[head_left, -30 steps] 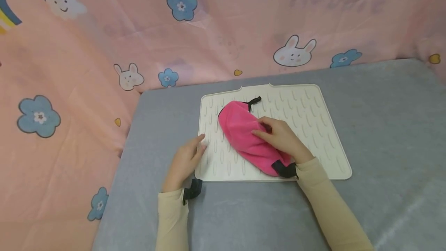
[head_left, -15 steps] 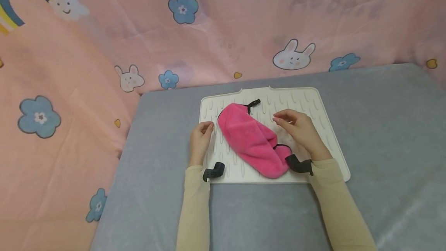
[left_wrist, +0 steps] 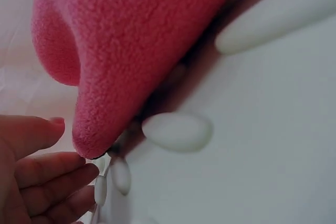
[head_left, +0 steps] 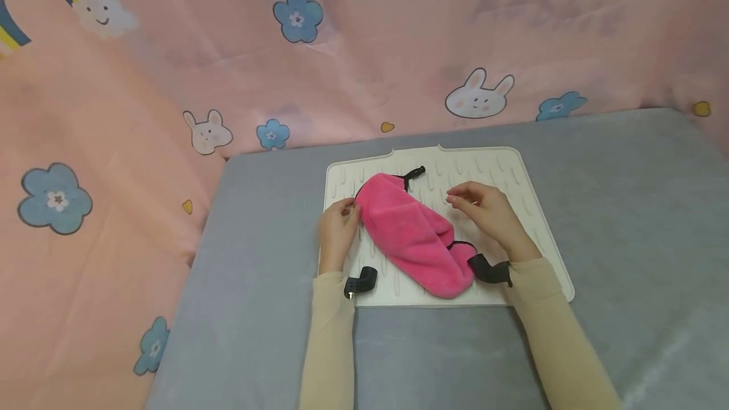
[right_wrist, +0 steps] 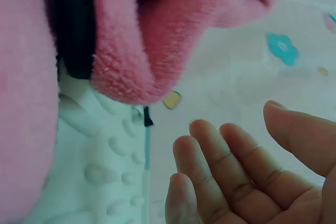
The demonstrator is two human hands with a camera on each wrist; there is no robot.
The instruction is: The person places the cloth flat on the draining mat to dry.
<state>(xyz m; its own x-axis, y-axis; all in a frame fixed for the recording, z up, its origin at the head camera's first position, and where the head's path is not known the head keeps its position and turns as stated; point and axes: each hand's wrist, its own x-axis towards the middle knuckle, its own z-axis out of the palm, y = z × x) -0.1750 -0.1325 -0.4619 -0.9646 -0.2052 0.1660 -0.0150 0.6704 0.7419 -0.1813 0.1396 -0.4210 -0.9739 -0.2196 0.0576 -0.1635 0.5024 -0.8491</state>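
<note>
"Where do we see the pink cloth (head_left: 407,233)?"
"Slanting across the mat (head_left: 532,258), from near its far-left corner toward the near edge."
"Left hand (head_left: 337,233)?"
"Only its wrist view shows us thumb and fingers apart beside the cloth. The right hand's (head_left: 497,215) are apart too, mat between it and the right edge."

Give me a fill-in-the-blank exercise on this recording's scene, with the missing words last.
The rectangular, off-white, ridged mat lies on a ____-coloured table surface.
In the head view, the person's left hand is at the ____ edge of the fuzzy pink fabric.
The person's right hand holds ____.
The short black strap sticks out at the fabric's ____ end, not its near one.
Missing words: grey; left; nothing; far.
</note>
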